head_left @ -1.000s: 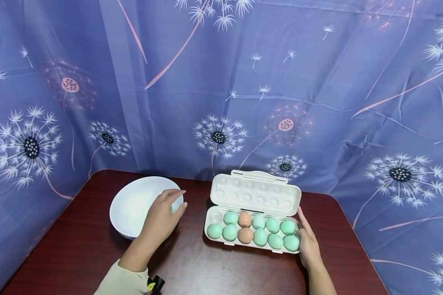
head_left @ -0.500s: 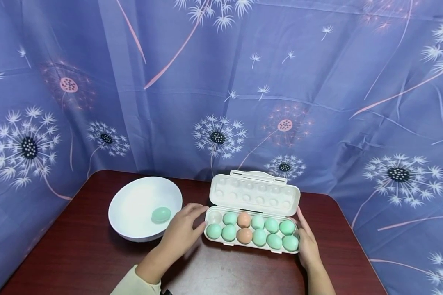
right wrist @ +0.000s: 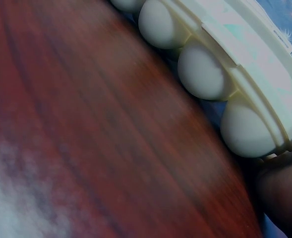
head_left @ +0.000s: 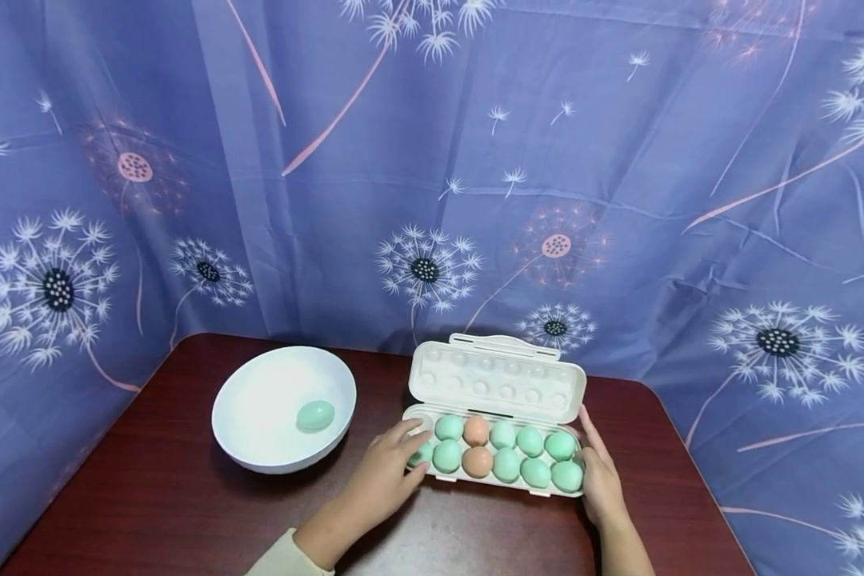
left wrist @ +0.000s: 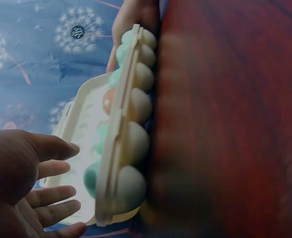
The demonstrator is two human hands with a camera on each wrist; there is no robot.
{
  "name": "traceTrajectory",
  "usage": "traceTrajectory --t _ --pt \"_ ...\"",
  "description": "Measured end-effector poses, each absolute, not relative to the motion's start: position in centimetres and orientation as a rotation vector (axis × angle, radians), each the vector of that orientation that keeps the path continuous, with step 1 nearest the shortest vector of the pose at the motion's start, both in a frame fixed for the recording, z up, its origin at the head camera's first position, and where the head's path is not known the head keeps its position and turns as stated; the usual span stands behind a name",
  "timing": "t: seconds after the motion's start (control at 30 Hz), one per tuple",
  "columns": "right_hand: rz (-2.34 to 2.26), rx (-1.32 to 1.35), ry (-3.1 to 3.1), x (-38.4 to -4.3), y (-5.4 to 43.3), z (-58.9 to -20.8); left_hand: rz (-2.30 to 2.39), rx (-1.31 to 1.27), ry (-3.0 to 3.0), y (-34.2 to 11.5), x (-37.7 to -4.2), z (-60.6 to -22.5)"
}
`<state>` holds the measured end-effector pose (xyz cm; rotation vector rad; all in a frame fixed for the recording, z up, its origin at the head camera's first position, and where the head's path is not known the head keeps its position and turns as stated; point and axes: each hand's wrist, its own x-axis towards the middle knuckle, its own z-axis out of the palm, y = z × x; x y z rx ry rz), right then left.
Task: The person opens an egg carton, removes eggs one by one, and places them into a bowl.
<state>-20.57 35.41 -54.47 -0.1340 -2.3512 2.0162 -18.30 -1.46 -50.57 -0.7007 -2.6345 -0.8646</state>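
Note:
A white plastic egg carton (head_left: 493,382) lies with its lid back, holding several green eggs (head_left: 506,465) and two brown eggs (head_left: 478,462). My left hand (head_left: 383,478) reaches over the carton's left end, fingers spread around the front-left green egg (head_left: 421,455), which they partly cover. In the left wrist view, a gap shows between the left fingers (left wrist: 56,192) and that egg (left wrist: 91,178). The back-left cup has no egg. Gripping the carton's right end is my right hand (head_left: 603,480), thumb at the rim and one finger up beside the lid.
A white bowl (head_left: 252,424) stands left of the carton with one green egg (head_left: 315,415) in it. Both rest on a dark red wooden table (head_left: 151,496). A blue dandelion-print curtain (head_left: 331,200) hangs behind the table's back edge.
My left hand has moved right from over the bowl to the carton's left end, uncovering the green egg in the bowl. The right hand stays on the carton.

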Motion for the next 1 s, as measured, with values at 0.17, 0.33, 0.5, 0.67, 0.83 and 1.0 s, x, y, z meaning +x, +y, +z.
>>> traceTrajectory --t 0.17,0.33,0.5,0.67,0.83,1.0 --pt "2.000 -0.141 -2.368 -20.5 35.5 -54.6 -0.825 -0.737 -2.589 -1.0 -18.1 -51.3" --pt "2.009 -0.127 -2.351 -20.6 35.5 -54.8 -0.829 -0.728 -2.595 -1.0 -18.1 -51.5" --pt "2.002 -0.129 -2.356 -20.6 35.5 -54.7 -0.844 -0.717 -2.632 -1.1 -18.2 -51.7" --pt "2.009 -0.113 -2.355 -20.6 35.5 -54.7 -0.833 -0.713 -2.645 -1.1 -18.4 -52.0" --pt "2.023 -0.090 -2.337 -20.6 35.5 -54.6 -0.818 -0.699 -2.662 -1.2 -18.6 -52.0" --pt "2.031 -0.111 -2.340 -20.6 35.4 -54.5 -0.816 -0.694 -2.658 -1.1 -18.6 -52.0"
